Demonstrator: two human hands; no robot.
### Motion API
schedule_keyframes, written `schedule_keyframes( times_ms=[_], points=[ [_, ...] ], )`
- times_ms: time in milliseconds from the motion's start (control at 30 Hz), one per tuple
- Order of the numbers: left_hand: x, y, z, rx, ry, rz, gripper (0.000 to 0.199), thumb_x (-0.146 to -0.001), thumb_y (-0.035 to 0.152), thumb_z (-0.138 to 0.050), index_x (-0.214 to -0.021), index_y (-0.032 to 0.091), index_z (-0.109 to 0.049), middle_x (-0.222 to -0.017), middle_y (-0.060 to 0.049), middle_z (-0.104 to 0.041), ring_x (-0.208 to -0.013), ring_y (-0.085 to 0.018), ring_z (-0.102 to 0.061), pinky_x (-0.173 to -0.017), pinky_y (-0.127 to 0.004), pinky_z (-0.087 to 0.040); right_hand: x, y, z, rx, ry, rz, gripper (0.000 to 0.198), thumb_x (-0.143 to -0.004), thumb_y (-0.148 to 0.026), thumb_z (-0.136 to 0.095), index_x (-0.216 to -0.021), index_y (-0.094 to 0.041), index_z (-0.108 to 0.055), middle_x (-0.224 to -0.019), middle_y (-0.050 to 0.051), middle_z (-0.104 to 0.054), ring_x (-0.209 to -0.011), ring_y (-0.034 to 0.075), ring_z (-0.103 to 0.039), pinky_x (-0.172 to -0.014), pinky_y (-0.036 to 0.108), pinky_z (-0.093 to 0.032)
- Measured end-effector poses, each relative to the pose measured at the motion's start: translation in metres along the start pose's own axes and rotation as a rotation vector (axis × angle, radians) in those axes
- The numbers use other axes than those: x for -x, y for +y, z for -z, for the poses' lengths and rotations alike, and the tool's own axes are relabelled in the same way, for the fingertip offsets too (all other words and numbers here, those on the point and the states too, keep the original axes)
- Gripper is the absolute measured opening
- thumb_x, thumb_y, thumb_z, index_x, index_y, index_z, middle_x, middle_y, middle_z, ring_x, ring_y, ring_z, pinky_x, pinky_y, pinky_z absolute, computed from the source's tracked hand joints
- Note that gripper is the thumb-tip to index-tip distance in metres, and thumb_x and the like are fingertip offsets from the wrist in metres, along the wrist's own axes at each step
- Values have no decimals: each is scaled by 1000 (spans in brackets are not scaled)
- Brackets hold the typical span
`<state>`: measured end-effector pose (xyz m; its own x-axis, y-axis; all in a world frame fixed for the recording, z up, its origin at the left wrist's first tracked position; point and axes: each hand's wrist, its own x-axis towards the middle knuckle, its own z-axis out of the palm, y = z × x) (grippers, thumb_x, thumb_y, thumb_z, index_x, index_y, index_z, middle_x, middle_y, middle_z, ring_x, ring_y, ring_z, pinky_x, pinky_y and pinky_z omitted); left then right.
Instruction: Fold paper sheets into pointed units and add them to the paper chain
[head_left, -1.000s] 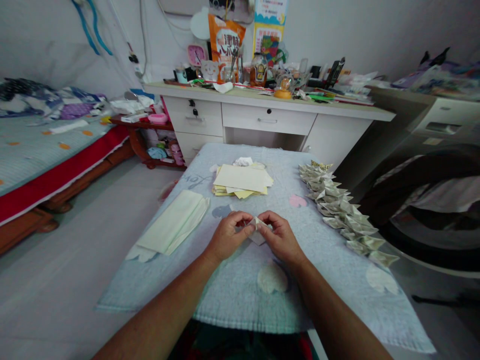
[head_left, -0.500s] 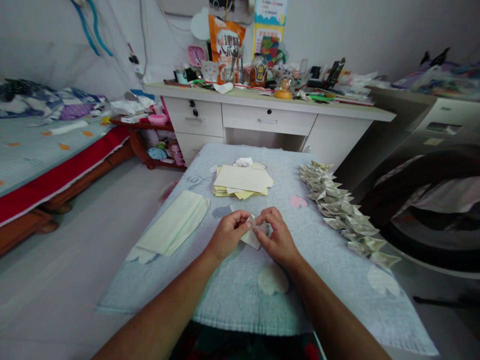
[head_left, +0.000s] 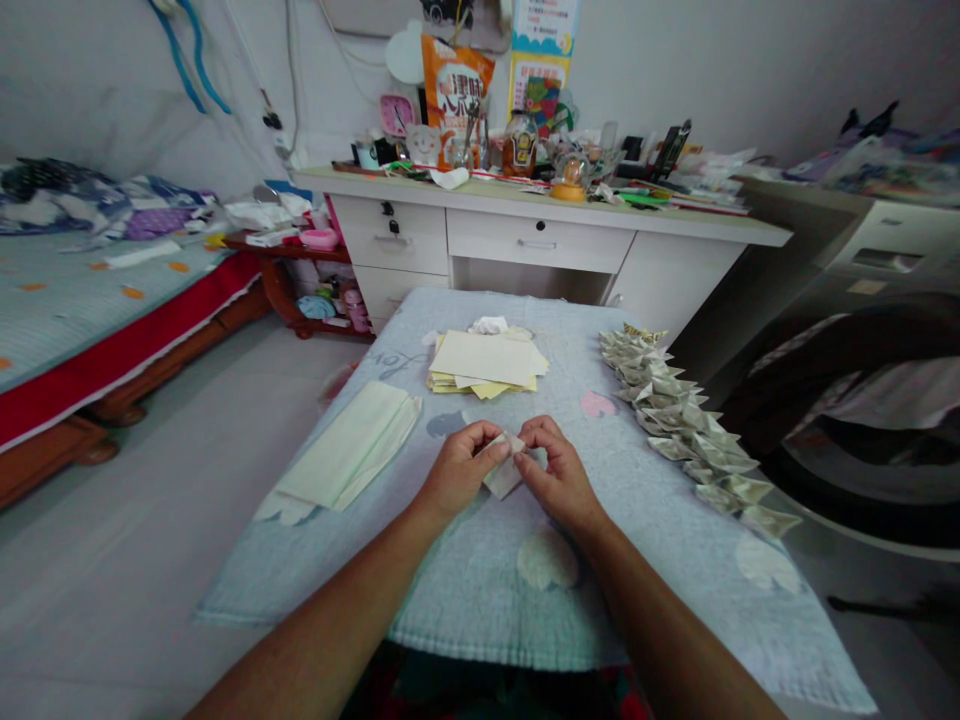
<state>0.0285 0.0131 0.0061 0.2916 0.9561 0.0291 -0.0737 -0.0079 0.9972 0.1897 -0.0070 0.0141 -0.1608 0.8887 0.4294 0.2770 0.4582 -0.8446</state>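
Note:
Between my two hands is a small folded piece of pale paper (head_left: 504,477), held just above the cloth-covered table (head_left: 465,600). My left hand (head_left: 466,462) pinches its left upper edge between thumb and fingers. On the other side, my right hand (head_left: 556,470) pinches the paper's right corner, fingers bent. A stack of cream and yellow paper sheets (head_left: 487,358) lies beyond my hands. To the left rest some long pale green folded sheets (head_left: 349,445). Folded paper pieces with pointed ends (head_left: 682,420) stand in a row along the right side.
A crumpled white tissue (head_left: 488,325) sits behind the stack. Past the table stands a white desk (head_left: 540,235) crowded with jars, a pink clock and an orange bag. A bed (head_left: 112,300) is at the left, a washing machine (head_left: 885,250) at the right.
My right hand's fingers have shifted on the paper, and its right side now looks folded in, with less of it showing on the right. Both hands stay in nearly the same place.

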Motion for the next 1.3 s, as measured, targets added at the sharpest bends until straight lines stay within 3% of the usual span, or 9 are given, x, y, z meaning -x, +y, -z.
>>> schedule_keyframes(
  times_ms=[233, 400, 500, 733, 900, 1033, 1300],
  points=[
    [1, -1, 1, -165, 42, -55, 18, -79, 32, -62, -79, 15, -61, -67, 2, -58, -62, -11, -52, -58, -21, -39, 0, 0, 0, -30, 10, -10, 5, -78, -15, -56, -76, -19, -54, -88, 2, -49, -88, 17, -50, -82, 30, -39],
    [1, -2, -1, -298, 101, -84, 23, -78, 27, -60, -97, 16, -65, -78, 0, -65, -71, -14, -59, -64, -23, -44, 0, 0, -1, 18, 10, -7, 6, -75, -13, -56, -75, -20, -53, -88, 2, -49, -88, 17, -50, -83, 31, -39],
    [1, -2, -1, -338, 121, -99, 19, -76, 22, -58, -93, 16, -65, -79, -1, -66, -73, -14, -61, -67, -23, -45, 0, 0, -2, 69, -1, 9, 8, -73, -12, -56, -74, -19, -54, -88, 3, -49, -89, 18, -50, -83, 32, -39],
    [0, -2, 0, -258, 90, -74, 10, -74, 19, -56, -82, 16, -60, -69, 2, -60, -63, -11, -55, -58, -21, -41, 1, -3, -3, 89, -20, 17, 6, -74, -14, -57, -73, -19, -55, -87, 3, -49, -88, 18, -49, -82, 32, -39],
    [0, -4, 0, -162, 51, -75, 11, -77, 24, -60, -83, 15, -59, -71, 2, -58, -65, -11, -53, -60, -20, -41, 0, -3, 0, -36, -22, -23, 10, -84, -24, -55, -76, -19, -57, -86, 3, -50, -86, 17, -50, -81, 31, -39],
    [0, -5, 0, -64, 18, -56, 16, -77, 27, -65, -86, 15, -60, -74, 1, -59, -67, -11, -54, -62, -20, -42, -1, 4, -2, -94, 31, -123, 14, -88, -31, -55, -81, -19, -55, -79, 1, -50, -76, 15, -48, -71, 28, -39],
    [1, -1, 1, 45, 6, -26, 18, -75, 29, -68, -83, 15, -61, -70, 2, -58, -63, -9, -52, -59, -19, -39, 0, 9, -10, -419, -68, -322, 23, -80, -38, -67, -84, -20, -51, -67, -5, -47, -60, 10, -42, -56, 22, -34]
  ],
)
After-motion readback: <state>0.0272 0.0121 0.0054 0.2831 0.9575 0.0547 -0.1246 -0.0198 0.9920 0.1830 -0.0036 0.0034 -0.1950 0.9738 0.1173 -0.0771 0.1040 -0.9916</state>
